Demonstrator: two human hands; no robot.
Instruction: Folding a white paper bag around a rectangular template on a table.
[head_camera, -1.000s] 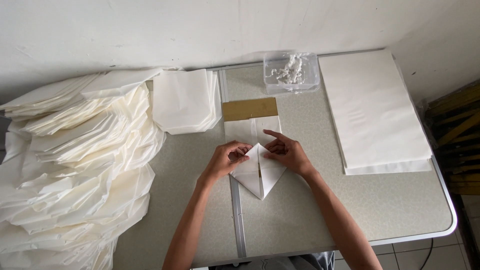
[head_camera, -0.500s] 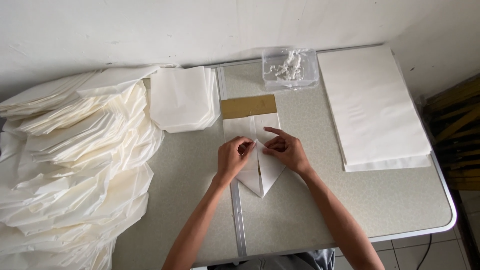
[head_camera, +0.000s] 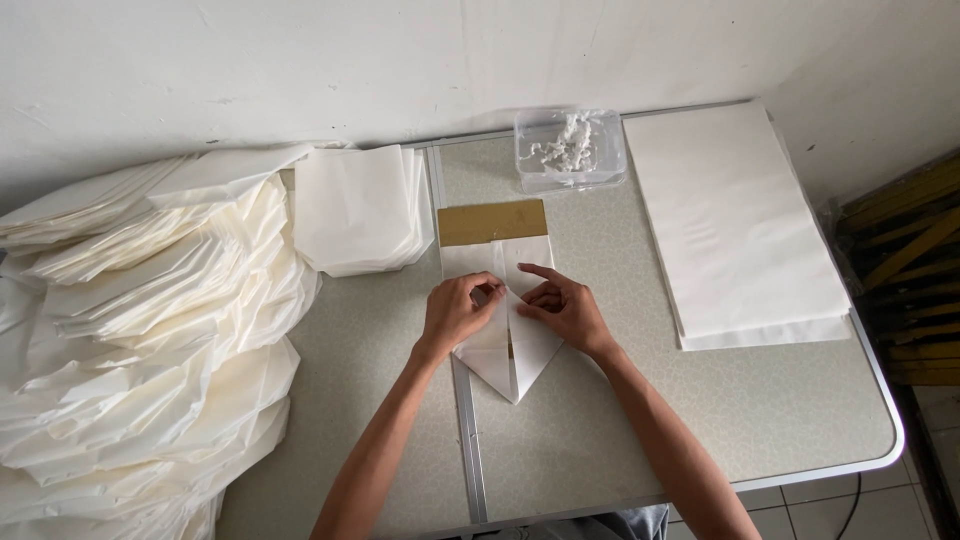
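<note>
A white paper sheet lies at the middle of the grey table, folded so its near end comes to a point. My left hand pinches a folded flap near the sheet's centre line. My right hand presses on the opposite flap, its forefinger stretched toward the left hand. A brown cardboard rectangle sticks out from under the far end of the sheet.
A flat stack of white sheets lies at the right. A clear plastic tub with white paste stands at the back. A small pile of folded paper bags and a large heap of them fill the left. A metal seam crosses the table.
My left hand has slid toward the centre and closed its fingers on the flap. The right hand has stayed almost in place.
</note>
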